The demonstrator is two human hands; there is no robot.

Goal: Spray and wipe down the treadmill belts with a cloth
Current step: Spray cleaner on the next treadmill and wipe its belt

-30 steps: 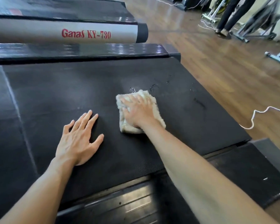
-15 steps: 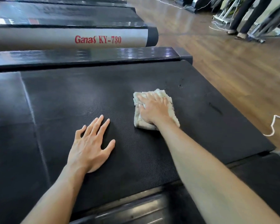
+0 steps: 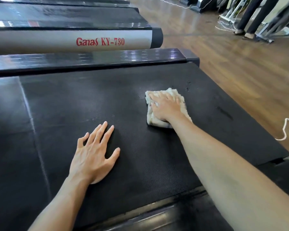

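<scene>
A black textured treadmill belt (image 3: 90, 100) fills the middle of the head view. A folded cream cloth (image 3: 182, 99) lies on its right half. My right hand (image 3: 165, 106) presses flat on the cloth with fingers spread and straight, covering most of it. My left hand (image 3: 94, 152) rests palm down on the bare belt to the left, fingers spread. A few small wet drops (image 3: 188, 89) sit on the belt just beyond the cloth. No spray bottle is in view.
A glossy black side rail (image 3: 90, 60) borders the belt's far side, with a silver neighbouring treadmill rail (image 3: 70, 41) marked "Ganas KY-730" behind it. Wooden floor (image 3: 240, 67) lies to the right, with a white cord (image 3: 285, 129). A person's legs (image 3: 250, 17) and gym equipment stand at top right.
My right hand has slid the cloth a little across the belt, toward its right end. My left hand stays planted flat. The camera view has shifted, showing more of the belt's left side.
</scene>
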